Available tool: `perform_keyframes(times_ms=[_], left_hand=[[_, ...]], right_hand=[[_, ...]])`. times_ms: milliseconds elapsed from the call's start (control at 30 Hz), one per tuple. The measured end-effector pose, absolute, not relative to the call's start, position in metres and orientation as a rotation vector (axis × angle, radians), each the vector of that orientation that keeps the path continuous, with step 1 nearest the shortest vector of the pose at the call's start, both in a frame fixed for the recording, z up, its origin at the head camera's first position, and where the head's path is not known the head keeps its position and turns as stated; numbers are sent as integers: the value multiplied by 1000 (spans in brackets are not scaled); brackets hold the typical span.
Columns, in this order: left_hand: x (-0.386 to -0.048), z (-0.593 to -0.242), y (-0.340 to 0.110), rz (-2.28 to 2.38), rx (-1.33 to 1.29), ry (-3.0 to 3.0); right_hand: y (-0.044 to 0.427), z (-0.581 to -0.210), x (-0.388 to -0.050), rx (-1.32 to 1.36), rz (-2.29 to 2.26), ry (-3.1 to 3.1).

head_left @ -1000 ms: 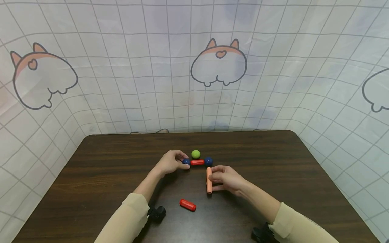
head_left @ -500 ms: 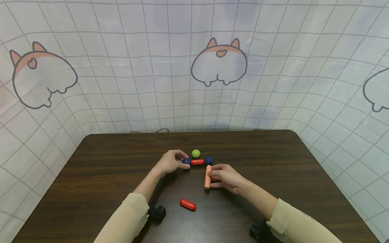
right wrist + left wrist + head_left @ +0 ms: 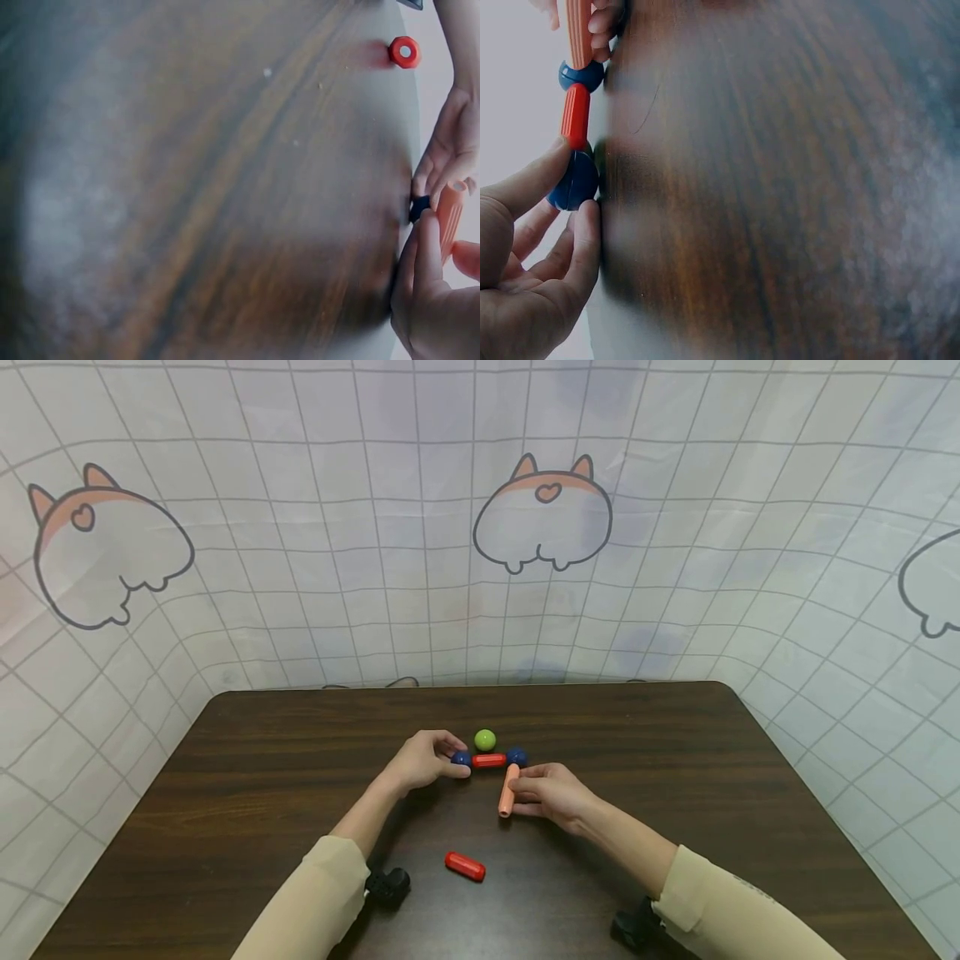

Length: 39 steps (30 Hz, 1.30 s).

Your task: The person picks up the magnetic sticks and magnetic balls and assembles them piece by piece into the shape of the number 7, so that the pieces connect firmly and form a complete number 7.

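My left hand (image 3: 424, 763) pinches a dark blue ball (image 3: 576, 184) between thumb and fingers, at the left end of a short row on the table. From that ball a red rod (image 3: 490, 761) runs across to a second blue ball (image 3: 517, 755). In my right hand (image 3: 557, 793) is a longer, ribbed orange rod (image 3: 506, 800), held by thumb and fingers and slanted toward me. Its far end meets the second blue ball in the left wrist view (image 3: 579, 37); whether it is joined, I cannot tell. A pale round spot marks its near end in the right wrist view.
Just behind the row sits a green ball (image 3: 485, 740). Another red rod (image 3: 465, 866) lies loose nearer to me, between my forearms. The dark wooden table (image 3: 300, 735) ends at the back against a white gridded cloth (image 3: 375, 568).
My right hand has moved slightly away from me and to the left, bringing the orange rod up to the right blue ball and tilting it. My left hand has stayed at its ball.
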<state>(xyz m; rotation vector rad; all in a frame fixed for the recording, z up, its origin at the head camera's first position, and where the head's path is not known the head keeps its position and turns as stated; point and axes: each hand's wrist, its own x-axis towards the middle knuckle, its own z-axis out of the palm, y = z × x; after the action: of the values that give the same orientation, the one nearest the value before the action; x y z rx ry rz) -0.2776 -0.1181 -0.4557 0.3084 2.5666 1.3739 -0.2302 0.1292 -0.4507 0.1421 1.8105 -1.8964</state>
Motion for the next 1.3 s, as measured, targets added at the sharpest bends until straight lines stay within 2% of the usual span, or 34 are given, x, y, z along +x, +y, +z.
perform_keyframes(times_ms=[1300], left_hand=[[-275, -455, -116, 1379, 299, 2581]], right_hand=[[128, -454, -231, 134, -1853, 1821]])
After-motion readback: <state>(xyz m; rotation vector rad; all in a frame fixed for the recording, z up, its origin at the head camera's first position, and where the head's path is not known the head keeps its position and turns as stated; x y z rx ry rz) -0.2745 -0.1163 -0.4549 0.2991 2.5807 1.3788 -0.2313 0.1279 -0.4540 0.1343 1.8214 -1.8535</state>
